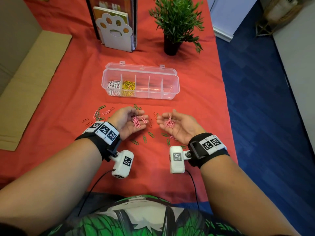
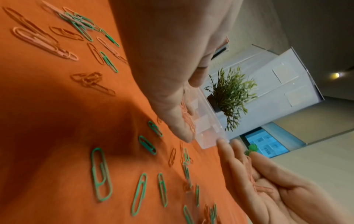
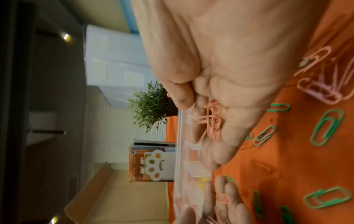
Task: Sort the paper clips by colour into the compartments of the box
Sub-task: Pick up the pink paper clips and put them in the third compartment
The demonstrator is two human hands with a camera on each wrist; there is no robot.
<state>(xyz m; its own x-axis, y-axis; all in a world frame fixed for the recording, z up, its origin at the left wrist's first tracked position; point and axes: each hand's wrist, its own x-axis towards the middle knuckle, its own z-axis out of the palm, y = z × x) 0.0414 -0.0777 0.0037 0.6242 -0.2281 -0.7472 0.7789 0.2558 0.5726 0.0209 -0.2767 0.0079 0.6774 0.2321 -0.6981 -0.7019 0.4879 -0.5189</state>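
Both my hands are held palm up just above the red cloth, side by side. A small heap of pink paper clips (image 1: pixel 137 122) lies in the cupped left hand (image 1: pixel 138 116); the left wrist view shows it on the fingers (image 2: pixel 188 121). Another pink heap (image 1: pixel 169 123) lies in the cupped right hand (image 1: pixel 166 116), also seen as pink clips (image 3: pixel 212 119) in the right wrist view. Beyond the hands lies the clear box (image 1: pixel 173 86), lid open, with white clips (image 1: pixel 113 86) in its leftmost compartment and yellow clips (image 1: pixel 128 88) beside them. Loose green clips (image 1: pixel 144 138), pink clips (image 1: pixel 108 111) and red clips (image 1: pixel 86 120) lie scattered.
A potted plant (image 1: pixel 177 23) and a paw-shaped bookend with books (image 1: pixel 114 31) stand behind the box. Flat cardboard (image 1: pixel 34 79) lies at the left. The table's right edge (image 1: pixel 226 106) drops to a blue floor.
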